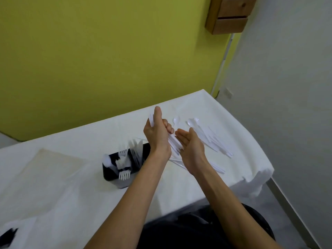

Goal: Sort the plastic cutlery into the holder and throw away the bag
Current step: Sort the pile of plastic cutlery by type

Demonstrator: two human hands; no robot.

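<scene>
Plastic cutlery bundle point(175, 143) seeming light, stiff, slippery | we are gripping it mid-length, left hand point(158, 134), right of holder point(108, 172) | right hand point(192, 148) spread alongside.

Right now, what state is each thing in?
Left hand, gripping a bundle of cutlery.
Right hand, open, beside the bundle.
Holder, upright, partly filled with forks.
Loose cutlery, lying on the table.
Clear bag, flat on the table.
</scene>
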